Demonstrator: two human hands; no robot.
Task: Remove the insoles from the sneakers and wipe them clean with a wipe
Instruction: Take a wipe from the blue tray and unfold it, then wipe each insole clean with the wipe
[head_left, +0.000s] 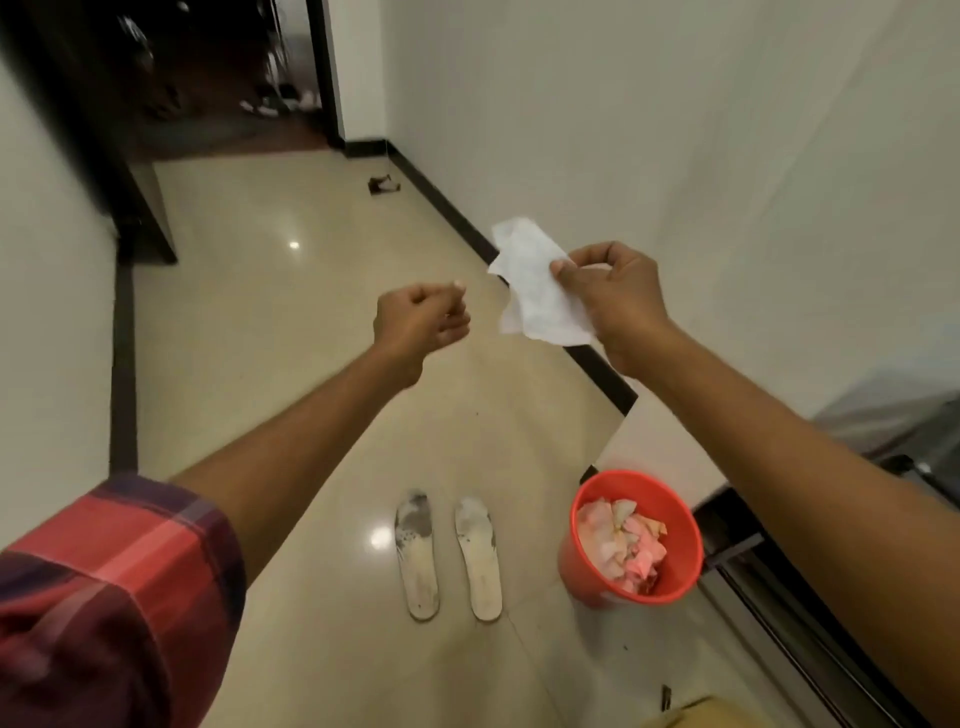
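Two white insoles lie side by side on the beige tiled floor, toes pointing away from me. The left insole (417, 554) has dark grey dirt on its toe half; the right insole (479, 557) looks paler. My right hand (615, 306) is raised high above them and pinches a crumpled white wipe (530, 288) that hangs open to its left. My left hand (421, 325) is raised beside it, a gap away from the wipe, fingers curled in and holding nothing. No sneakers are in view.
A red bucket (582, 561) holding crumpled used wipes stands right of the insoles, by a dark sliding-door track (779, 597). White walls with dark skirting line both sides of the corridor. A small dark object (383, 185) lies far down the floor.
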